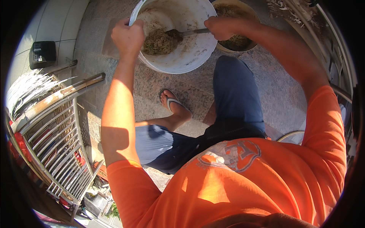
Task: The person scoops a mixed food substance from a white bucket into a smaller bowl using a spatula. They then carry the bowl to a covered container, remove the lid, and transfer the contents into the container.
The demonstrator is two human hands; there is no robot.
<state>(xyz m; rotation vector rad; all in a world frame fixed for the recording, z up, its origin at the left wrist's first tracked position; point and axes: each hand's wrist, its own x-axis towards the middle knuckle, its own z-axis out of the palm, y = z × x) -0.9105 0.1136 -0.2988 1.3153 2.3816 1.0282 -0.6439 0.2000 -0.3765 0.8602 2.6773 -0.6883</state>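
My left hand grips the rim of a large white plastic bucket, which is tilted so its inside faces me. A clump of damp, greenish-brown mash lies inside it. My right hand is closed on the handle of a long flat-handled scoop or spatula, whose dark head rests at the mash. Smears of the same stuff cling to the bucket's inner wall. Beneath my right hand and forearm stands a second, cream-coloured bucket holding similar brown-green material; part of it is hidden.
At the left stands a slatted bamboo rack with a bundle of pale dried strips. A black box is by the tiled wall. Stone paving lies around my sandalled foot. Metal rails run along the right.
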